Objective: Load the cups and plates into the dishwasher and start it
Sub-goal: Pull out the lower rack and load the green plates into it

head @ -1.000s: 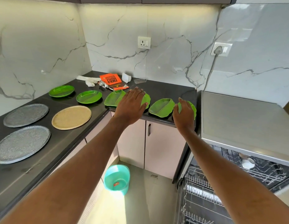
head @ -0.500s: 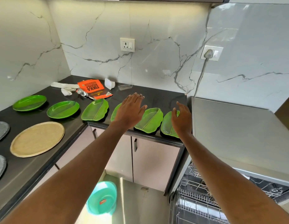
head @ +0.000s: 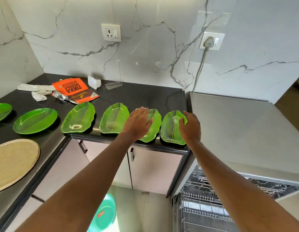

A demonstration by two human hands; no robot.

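Observation:
Four light green leaf-shaped plates lie in a row along the front of the black counter. My left hand lies with straight fingers on the left part of the third leaf plate. My right hand curls its fingers over the right rim of the fourth leaf plate, which lies flat on the counter. The first leaf plate and second leaf plate are untouched. The open dishwasher shows its wire racks at the lower right.
Two darker green oval plates and a tan round plate lie at the left. An orange packet, a white cloth and a clear plastic piece sit at the back. A teal bin stands on the floor.
My view has swung right and closer to the counter. Both hands have come down onto the two rightmost leaf plates; the right fingers have curled over the fourth plate's rim.

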